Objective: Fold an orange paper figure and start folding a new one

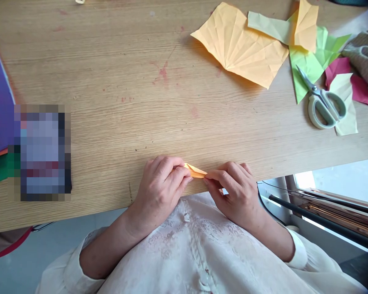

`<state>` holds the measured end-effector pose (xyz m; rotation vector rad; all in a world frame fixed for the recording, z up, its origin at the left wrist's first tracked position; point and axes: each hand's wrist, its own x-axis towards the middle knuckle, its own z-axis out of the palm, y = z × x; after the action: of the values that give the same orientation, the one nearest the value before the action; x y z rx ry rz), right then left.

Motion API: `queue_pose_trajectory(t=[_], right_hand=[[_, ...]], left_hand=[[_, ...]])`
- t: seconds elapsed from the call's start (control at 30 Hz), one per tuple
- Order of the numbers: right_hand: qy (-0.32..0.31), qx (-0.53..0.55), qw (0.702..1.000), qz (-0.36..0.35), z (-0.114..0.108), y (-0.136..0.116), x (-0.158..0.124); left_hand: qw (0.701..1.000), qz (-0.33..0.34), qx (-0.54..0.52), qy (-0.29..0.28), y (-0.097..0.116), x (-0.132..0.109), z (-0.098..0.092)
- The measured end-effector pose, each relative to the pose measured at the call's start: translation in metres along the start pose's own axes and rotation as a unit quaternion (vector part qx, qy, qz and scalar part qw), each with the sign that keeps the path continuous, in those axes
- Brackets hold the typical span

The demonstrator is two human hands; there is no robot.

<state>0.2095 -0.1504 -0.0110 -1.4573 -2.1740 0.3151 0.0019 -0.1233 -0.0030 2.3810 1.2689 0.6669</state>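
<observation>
Between my two hands, at the table's near edge, is a narrow folded strip of orange paper. My left hand pinches its left end, and the fingers cover that part. At the right end, the thumb and forefinger of my right hand grip the pointed tip. Folded layers show along the strip's upper side. Both hands are closed on the paper, just above the wooden table's front edge.
Creased orange paper lies at the back right, near green paper. Scissors rest partly on a pale cream piece. A blurred-out phone-like device lies at left, beside coloured sheets. The wooden table has red stains.
</observation>
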Motion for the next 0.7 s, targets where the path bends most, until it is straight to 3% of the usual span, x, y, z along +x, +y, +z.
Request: queue_pose_trajectory(t=[0.3,0.7], right_hand=[[0.011,0.004,0.999,0.049,0.0027,-0.0080,0.0036],[0.050,0.044,0.997,0.036,0.0048,-0.0034,-0.0031]], left_hand=[[0.999,-0.023,0.025,-0.017,0.0045,0.0054,0.0010],[0.998,-0.045,0.043,-0.012,0.0087,0.0099,0.0034]])
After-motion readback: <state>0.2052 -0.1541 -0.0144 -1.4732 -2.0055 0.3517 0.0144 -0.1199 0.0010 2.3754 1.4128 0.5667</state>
